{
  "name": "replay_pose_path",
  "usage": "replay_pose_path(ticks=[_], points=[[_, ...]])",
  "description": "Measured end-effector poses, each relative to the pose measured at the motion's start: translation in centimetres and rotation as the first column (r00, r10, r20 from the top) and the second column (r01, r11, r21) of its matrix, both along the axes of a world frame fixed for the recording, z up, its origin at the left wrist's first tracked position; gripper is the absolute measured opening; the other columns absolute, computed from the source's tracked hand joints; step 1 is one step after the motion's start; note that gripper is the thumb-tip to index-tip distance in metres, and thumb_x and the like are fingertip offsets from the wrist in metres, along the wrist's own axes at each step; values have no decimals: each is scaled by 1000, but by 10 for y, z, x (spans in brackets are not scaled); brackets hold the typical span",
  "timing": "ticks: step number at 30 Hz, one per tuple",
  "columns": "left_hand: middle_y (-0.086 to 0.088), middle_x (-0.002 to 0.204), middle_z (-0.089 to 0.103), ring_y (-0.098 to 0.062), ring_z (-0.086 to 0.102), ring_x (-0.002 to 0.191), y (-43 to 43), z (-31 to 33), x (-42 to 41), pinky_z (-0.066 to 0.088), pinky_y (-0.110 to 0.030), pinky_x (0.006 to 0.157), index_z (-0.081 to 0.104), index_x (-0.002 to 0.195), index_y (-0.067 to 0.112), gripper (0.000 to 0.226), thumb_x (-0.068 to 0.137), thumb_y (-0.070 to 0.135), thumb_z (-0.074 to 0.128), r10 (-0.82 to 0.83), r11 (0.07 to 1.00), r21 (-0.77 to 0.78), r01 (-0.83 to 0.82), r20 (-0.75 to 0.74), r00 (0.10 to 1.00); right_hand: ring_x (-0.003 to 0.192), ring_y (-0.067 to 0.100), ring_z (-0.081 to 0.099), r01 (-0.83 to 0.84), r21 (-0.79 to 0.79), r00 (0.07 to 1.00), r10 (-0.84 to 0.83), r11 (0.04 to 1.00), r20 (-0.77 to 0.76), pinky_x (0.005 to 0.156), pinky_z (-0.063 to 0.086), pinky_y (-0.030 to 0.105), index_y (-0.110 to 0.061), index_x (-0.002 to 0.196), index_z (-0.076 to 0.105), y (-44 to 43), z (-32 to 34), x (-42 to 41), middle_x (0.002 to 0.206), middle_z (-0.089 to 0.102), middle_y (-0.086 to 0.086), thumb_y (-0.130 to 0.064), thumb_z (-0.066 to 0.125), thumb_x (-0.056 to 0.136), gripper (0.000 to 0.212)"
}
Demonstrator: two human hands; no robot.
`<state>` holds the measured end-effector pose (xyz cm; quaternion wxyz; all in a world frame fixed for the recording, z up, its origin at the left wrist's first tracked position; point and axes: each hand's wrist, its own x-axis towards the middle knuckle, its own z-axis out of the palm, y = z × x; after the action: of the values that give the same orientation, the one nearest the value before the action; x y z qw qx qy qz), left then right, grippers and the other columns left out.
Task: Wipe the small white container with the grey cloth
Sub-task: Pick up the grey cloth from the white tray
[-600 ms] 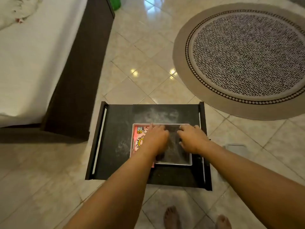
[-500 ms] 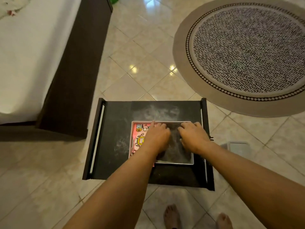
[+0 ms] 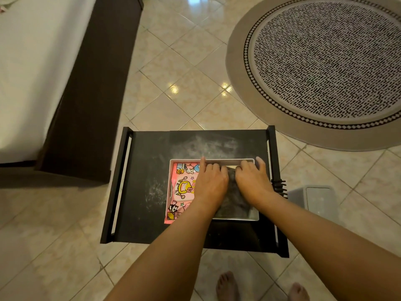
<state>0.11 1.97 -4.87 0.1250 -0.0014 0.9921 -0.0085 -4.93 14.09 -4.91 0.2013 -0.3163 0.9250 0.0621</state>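
Hands now farther forward, grey cloth (image 3: pixel 233 200) beneath fingers (image 3: pixel 213 168).

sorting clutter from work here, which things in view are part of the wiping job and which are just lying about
Part of the job:
white container
grey cloth
left hand
right hand
black table, which the container sits on

Just lying about:
pink cartoon packet in the container
round rug
grey bin
bed

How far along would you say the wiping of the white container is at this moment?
Done: the grey cloth is already inside the white container. In hand: the left hand and right hand press on it near the far wall. Left: the pink-lined side looks untouched; I cannot judge cleanliness.
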Motion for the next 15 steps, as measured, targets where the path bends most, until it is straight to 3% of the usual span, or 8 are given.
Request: replay_pose_path(ticks=[5,7,11,13,15], points=[[-14,120,53,-32,43,120,5,5,-1,13,-54,119,65,105,9,15,94,16,57,-11,1000,-24,13,45,999,131,26,37,50,-62,999,-49,997,24,118,14,52,-17,120,58,3,-1,10,131,45,7,-19,64,87,34],[-13,119,53,-32,44,121,5,4,3,15,-54,119,63,106,10,21,87,19,65,-46,998,-26,48,64,997,130,25,39,45,-85,998,-42,995,40,119,11,53,-19,120,56,7,1,11,130,47,5,-17,65,86,36],[-8,99,63,-27,57,100,1,11,6,26,-47,115,51,99,15,31,77,21,73,-54,997,60,51,43,998,112,23,58,42,-160,995,-26,986,100,119,7,52,-22,105,53,11,22,4,98,65,-2,-11,65,84,27],[-8,101,65,-28,56,98,-2,21,6,41,-42,102,48,97,16,33,77,16,74,38,981,190,-47,52,998,106,25,58,105,-235,984,-67,966,163,116,17,46,-23,97,49,16,35,0,85,58,-5,-6,61,82,26],[-6,101,67,-26,60,95,-7,39,7,52,-40,85,57,101,16,31,76,12,75,168,919,349,-184,74,983,101,26,58,229,-364,955,-136,903,263,99,42,39,-24,94,50,25,53,-4,87,57,-4,-7,61,84,23]])
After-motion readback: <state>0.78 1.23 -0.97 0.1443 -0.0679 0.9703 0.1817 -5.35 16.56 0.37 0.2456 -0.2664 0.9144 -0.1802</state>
